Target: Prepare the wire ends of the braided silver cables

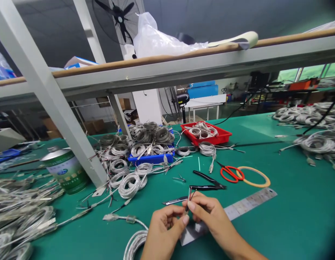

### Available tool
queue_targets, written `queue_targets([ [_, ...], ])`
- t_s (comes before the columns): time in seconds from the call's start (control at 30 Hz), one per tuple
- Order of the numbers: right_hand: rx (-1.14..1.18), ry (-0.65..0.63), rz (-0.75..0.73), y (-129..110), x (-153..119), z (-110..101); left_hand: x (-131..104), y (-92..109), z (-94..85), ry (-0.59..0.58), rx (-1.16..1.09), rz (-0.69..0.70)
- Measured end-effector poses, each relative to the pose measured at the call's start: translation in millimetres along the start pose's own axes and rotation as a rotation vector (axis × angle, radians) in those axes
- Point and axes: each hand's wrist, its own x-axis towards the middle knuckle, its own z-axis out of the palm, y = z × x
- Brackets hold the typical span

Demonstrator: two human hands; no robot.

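My left hand is closed on the end of a silvery cable, its thumb and fingers pinched together. Close beside it, my right hand pinches the thin coloured wires that stick up from that cable end. A coil of clear-jacketed cable lies left of my left hand, with a plug on the mat. Under and beyond my hands rests a metal ruler. Just past my fingertips are a knife and black-handled pliers.
Red scissors and a tape ring lie beyond the ruler. Coils fill a blue tray and a red tray. A green can stands by the shelf post. More cables lie at left.
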Motion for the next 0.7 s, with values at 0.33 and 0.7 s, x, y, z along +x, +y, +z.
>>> queue_targets([
  [0.33,0.049,-0.038,0.031,-7.8,-3.0,-0.7,-1.3,-2.4,-1.5,0.058,-0.015,0.077],
  [0.7,-0.057,0.004,-0.031,-8.6,-5.3,-1.6,-2.6,6.5,3.3,0.041,0.002,0.034],
])
